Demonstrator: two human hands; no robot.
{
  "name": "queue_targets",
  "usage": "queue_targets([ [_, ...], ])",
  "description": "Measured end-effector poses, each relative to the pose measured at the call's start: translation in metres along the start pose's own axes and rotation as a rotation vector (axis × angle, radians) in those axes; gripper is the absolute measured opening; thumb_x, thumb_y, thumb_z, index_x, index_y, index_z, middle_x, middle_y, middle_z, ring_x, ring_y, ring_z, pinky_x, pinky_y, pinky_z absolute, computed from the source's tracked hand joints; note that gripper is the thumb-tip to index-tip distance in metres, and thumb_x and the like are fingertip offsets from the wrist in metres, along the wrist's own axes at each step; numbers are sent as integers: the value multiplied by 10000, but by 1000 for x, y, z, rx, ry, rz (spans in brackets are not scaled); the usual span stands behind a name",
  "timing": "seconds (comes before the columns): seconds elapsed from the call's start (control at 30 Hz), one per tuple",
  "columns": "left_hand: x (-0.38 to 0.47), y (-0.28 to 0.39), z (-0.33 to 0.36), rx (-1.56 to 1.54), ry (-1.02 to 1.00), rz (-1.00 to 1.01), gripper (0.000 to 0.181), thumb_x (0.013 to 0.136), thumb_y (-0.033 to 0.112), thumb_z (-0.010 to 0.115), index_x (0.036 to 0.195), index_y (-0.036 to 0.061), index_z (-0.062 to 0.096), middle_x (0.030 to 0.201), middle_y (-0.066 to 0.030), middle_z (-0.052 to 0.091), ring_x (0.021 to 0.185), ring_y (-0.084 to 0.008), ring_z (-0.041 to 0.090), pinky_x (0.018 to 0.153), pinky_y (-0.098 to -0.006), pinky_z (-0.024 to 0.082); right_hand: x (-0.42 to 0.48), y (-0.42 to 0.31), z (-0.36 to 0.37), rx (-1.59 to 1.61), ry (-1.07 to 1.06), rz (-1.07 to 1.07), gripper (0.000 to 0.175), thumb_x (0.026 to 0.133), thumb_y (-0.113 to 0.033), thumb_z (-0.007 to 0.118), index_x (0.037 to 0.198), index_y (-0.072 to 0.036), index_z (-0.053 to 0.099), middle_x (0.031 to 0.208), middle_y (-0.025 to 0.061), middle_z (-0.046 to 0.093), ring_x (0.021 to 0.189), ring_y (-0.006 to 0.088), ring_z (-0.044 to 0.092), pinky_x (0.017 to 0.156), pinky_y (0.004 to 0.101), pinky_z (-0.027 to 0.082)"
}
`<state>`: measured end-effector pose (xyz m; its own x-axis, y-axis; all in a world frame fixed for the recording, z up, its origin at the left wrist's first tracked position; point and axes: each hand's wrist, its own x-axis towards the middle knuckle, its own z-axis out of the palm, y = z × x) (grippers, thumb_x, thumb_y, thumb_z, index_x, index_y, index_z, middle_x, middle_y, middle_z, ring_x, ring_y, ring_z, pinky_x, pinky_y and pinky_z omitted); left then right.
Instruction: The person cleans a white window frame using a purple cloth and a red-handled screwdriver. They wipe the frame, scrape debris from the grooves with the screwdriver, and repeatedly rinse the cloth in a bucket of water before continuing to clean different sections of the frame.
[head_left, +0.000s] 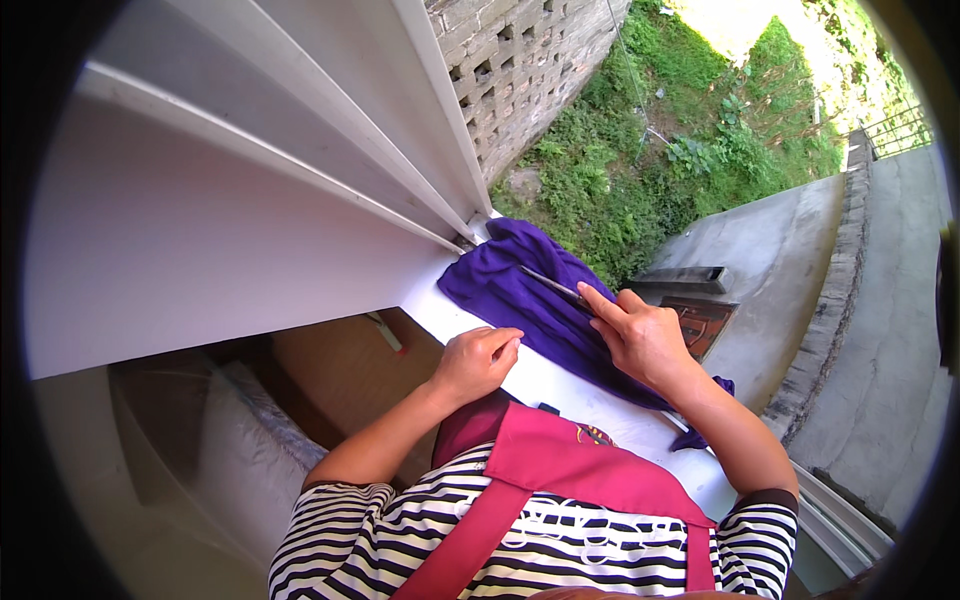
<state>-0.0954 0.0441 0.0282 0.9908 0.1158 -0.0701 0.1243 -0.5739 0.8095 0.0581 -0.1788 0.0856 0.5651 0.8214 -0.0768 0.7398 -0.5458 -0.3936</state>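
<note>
A purple cloth (499, 281) lies bunched and spread along a white window sill (439, 319). My right hand (646, 337) is above the cloth and grips a thin, pointed metal tool (551, 281). Its index finger lies along the tool, whose tip points toward the upper left over the fabric. The tool's other end is hidden by the hand, so its exact kind cannot be told. My left hand (474, 364) is loosely curled beside the cloth's near edge, its fingers closed, with nothing visible in them.
White sliding window frames (360, 202) rise at the left, meeting the sill near the cloth. Beyond the sill are a drop to green plants (592, 180), a perforated brick wall (517, 67) and a concrete wall (757, 225). A plastic-covered object (247, 450) stands indoors at lower left.
</note>
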Motion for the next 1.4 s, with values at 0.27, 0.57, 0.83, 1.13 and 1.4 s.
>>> queue_targets([
  [0.27, -5, -12, -15, 15, 28, 103, 171, 881, 85, 646, 1020, 20, 724, 758, -139, 692, 690, -299, 674, 625, -410, 539, 31, 1, 26, 5, 143, -55, 461, 889, -205, 684, 1345, -185, 621, 764, 69, 568, 625, 256, 628, 521, 399, 526],
  [0.57, 26, -7, -35, 127, 267, 339, 483, 750, -116, 597, 1227, -54, 640, 1302, -242, 601, 1013, -371, 628, 890, -418, 521, 11, -13, -6, 8, 125, -67, 525, 826, -112, 693, 1341, -187, 626, 766, 72, 549, 624, 228, 626, 465, 376, 504],
  [0.83, 33, -7, -32, 239, 205, 258, 469, 758, -104, 597, 1225, -72, 618, 1365, -245, 568, 1113, -390, 598, 951, -434, 491, 12, -15, -21, 21, 225, -155, 583, 784, -101, 698, 1359, -157, 615, 745, 71, 510, 591, 211, 612, 483, 336, 502],
  [1.13, 34, 0, -35, 257, 193, 237, 408, 741, -89, 608, 1148, -93, 636, 1355, -234, 572, 1073, -385, 599, 909, -422, 517, 42, -14, 23, -127, 129, -189, 599, 840, -112, 606, 1435, -111, 535, 854, 70, 535, 650, 189, 613, 510, 314, 520],
  [1.4, 64, 27, -15, 81, 184, 480, 580, 726, -90, 559, 1306, -98, 559, 1351, -303, 529, 1235, -467, 533, 1054, -508, 450, 54, -9, 24, -44, -11, -265, 406, 821, -117, 583, 1202, 22, 603, 861, 117, 567, 591, 235, 636, 522, 356, 548],
])
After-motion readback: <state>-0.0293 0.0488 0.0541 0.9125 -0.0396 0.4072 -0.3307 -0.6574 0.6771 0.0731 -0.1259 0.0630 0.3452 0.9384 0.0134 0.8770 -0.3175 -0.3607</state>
